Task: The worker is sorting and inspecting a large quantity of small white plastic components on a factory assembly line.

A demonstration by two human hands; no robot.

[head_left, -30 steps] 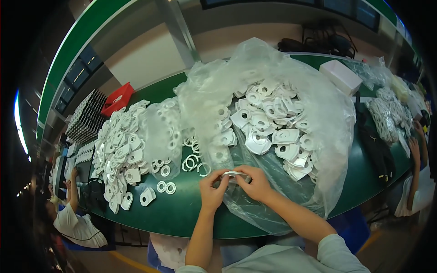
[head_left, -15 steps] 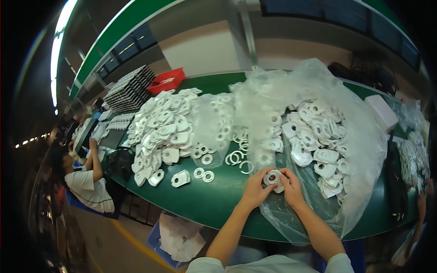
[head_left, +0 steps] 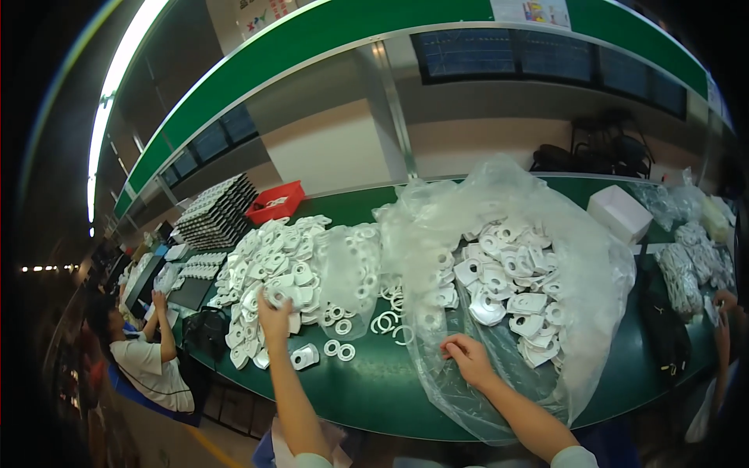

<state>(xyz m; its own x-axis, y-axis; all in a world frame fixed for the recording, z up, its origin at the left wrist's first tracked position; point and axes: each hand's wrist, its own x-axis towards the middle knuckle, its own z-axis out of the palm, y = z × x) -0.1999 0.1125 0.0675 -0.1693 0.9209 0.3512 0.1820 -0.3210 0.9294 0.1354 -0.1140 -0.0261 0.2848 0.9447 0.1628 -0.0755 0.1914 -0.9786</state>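
Note:
My left hand (head_left: 275,318) is over the left heap of white plastic parts (head_left: 269,253), its fingers closed on a white plastic part with a round hole (head_left: 275,297). Slight blur softens the fingertips there. My right hand (head_left: 468,359) hangs above the front of a clear plastic bag (head_left: 437,382), fingers curled together, with nothing seen in them. Inside the opened bag lies a second heap of white plastic parts (head_left: 527,303), beyond and right of that hand. Several white rings (head_left: 386,321) lie between the heaps, and two rings (head_left: 339,349) sit nearer the front edge.
A red bin (head_left: 277,204) and stacked trays (head_left: 216,212) stand at the back left. At the right are a white box (head_left: 619,213), bagged parts (head_left: 683,273) and a dark cloth item (head_left: 663,320). A co-worker (head_left: 152,359) sits at the left; another person's hand (head_left: 724,303) shows far right.
My hands, together on a ringed white part before, have separated. The left has swung left to the heap with a part; the right has stayed near the bag without it. The view has tilted up.

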